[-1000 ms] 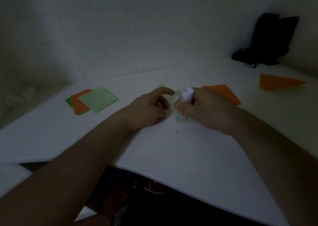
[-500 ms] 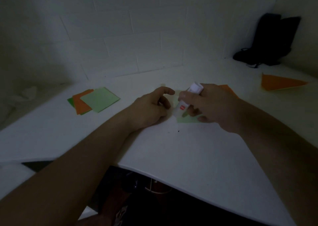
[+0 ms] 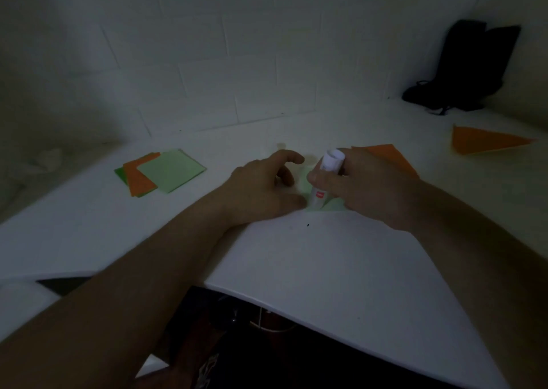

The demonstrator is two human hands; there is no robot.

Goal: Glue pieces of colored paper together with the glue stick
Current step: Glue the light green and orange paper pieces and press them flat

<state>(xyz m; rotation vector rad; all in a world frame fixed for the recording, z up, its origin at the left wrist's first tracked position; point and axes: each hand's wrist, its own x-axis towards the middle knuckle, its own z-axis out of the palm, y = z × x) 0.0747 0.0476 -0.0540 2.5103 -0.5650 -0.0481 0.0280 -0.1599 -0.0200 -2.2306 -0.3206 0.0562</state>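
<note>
Gripping the glue stick (image 3: 324,178) mid-barrel, the right hand (image 3: 364,187) had thumb and fingers curled round the white tube just right of frame centre, tube tilted, lower end down on the pale green paper (image 3: 329,206), top end leaning up and away from the camera. Left hand (image 3: 261,190) sat just left of the tube, fingers loosely curled, holding nothing; whether it pinned the sheet's left edge I couldn't tell, the hand hid that part

Handling, as judgement: stick looked light and rigid with a smooth plastic barrel, so a mid-barrel hold near the lower end gave best control of pressure. Paper was thin, floppy and would slide on the smooth white table (image 3: 296,264), so it needed one flat hand on it while the stick dragged across

Relative to the grip: green sheet lay directly under and slightly below both hands, mostly hidden, only its near edge showing. An orange piece (image 3: 391,157) lay just behind the right hand. Another orange triangle (image 3: 480,142) sat well apart at right edge. A stack of green and orange sheets (image 3: 160,172) lay left of centre. A black bag (image 3: 471,68) stood upper right against the wall
</note>
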